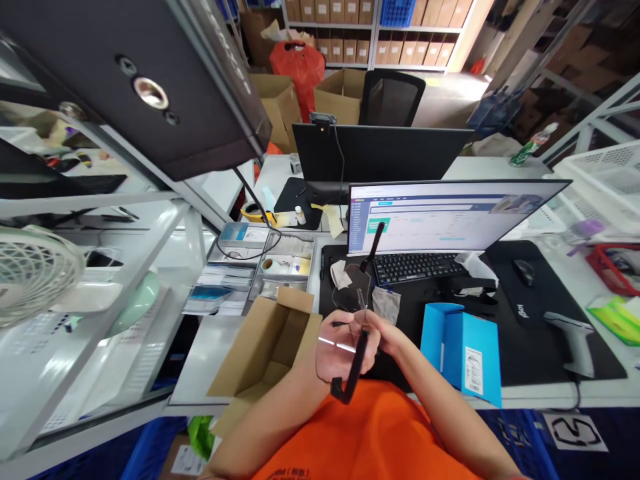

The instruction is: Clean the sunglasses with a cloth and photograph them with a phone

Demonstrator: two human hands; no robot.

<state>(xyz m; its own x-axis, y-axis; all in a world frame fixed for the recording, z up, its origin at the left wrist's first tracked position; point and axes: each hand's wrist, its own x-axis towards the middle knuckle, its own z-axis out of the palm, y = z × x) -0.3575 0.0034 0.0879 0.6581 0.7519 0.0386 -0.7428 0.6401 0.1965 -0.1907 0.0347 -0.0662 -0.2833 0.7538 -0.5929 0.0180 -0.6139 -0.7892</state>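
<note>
Left hand (341, 351): cupped and closed round black-framed glasses (361, 319) from below
Right hand (385, 337): pinching the frame from my other side, so both hands steady it
Glasses: raised over the desk mat (530, 340) — between a cardboard box (265, 353) and a blue carton (465, 353)

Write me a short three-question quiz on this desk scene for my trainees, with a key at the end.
1. What do the left hand and right hand hold between them?
2. True or false: the barcode scanner lies to the right of the keyboard.
3. Fill in the blank: the box with the white label is coloured ____.

Key: 1. black-framed glasses; 2. true; 3. blue.
</note>
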